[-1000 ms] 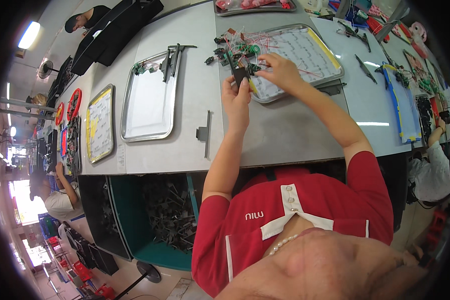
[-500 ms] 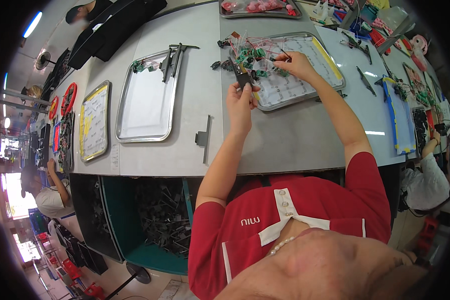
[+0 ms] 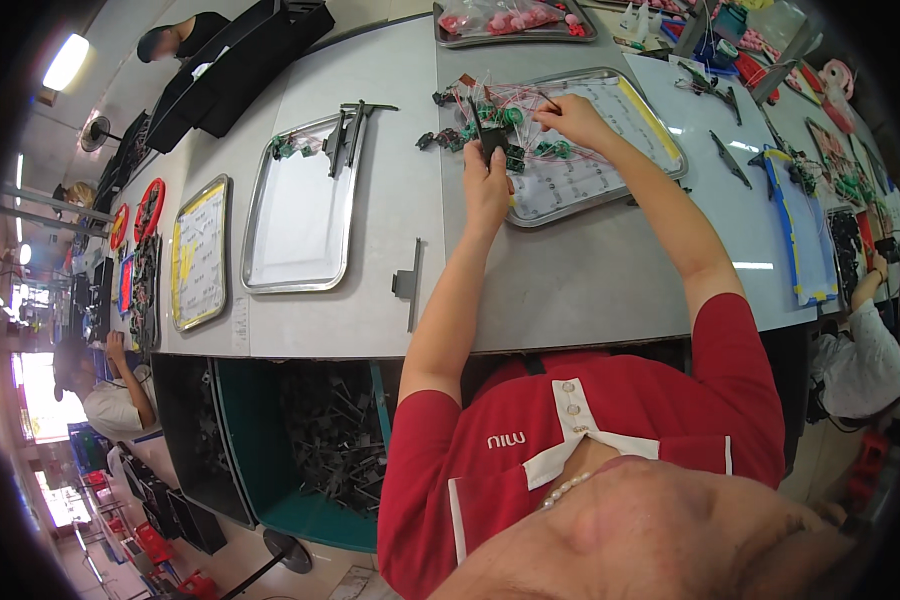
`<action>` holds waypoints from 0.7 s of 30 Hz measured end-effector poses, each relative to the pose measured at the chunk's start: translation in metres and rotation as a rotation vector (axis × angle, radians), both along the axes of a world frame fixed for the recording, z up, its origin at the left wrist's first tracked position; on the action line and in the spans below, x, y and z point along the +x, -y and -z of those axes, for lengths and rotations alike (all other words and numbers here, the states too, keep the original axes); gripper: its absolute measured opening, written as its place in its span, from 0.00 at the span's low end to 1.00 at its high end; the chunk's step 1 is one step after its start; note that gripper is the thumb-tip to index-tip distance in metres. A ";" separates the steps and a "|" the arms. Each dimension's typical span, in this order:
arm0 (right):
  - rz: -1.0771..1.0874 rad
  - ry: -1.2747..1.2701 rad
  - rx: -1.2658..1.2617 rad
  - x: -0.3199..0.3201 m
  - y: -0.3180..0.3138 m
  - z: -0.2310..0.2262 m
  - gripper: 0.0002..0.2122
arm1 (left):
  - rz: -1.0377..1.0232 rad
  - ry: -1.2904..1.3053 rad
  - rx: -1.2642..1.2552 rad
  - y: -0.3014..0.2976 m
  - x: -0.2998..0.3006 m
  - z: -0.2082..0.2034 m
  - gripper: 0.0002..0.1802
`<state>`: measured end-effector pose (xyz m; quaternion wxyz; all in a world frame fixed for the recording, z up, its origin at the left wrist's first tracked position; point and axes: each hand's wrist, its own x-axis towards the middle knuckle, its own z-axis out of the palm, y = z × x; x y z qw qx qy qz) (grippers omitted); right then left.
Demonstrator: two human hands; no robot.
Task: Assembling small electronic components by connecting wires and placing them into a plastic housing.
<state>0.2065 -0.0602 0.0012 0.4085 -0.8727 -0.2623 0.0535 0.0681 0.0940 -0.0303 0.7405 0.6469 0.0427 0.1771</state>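
Observation:
My left hand (image 3: 488, 188) is closed around a black plastic bracket (image 3: 492, 143), a long thin bar with a square block, held upright over the near left part of a metal tray (image 3: 526, 222). My right hand (image 3: 578, 122) is pinched above the same tray, with a thin dark stick-like piece (image 3: 547, 99) at its fingertips; its kind cannot be made out. Beside and behind the bracket lies a tangle of green circuit boards (image 3: 511, 117) with thin red and white wires. Another small green board (image 3: 553, 149) rests on the tray's patterned white lining, below my right hand.
To the left are a metal tray (image 3: 253, 245) with black brackets (image 3: 338, 140) at its corner and a yellow-edged tray (image 3: 175, 290). A loose black bracket (image 3: 406, 285) lies near the front edge. Beneath the table, a green bin (image 3: 245, 440) contains many black parts.
My left hand has moved slightly farther away, and the bracket stands more upright. My right hand has shifted a little left and farther away. The whole view has shifted slightly.

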 end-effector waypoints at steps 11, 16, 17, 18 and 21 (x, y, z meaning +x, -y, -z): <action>0.042 0.152 -0.431 0.029 -0.041 0.012 0.20 | 0.088 0.049 0.013 -0.013 0.009 0.010 0.11; 0.051 0.213 -0.215 0.022 -0.034 0.014 0.20 | 0.167 -0.081 -0.029 -0.020 0.021 0.004 0.11; 0.059 0.214 -0.221 0.026 -0.027 0.017 0.20 | 0.181 -0.138 -0.076 -0.021 0.023 0.004 0.11; 0.082 0.146 -0.135 0.031 -0.020 0.019 0.19 | 0.195 -0.196 -0.123 -0.021 0.025 0.004 0.11; 0.134 0.013 -0.024 0.026 -0.012 0.006 0.18 | 0.178 -0.168 -0.139 -0.024 0.024 0.006 0.10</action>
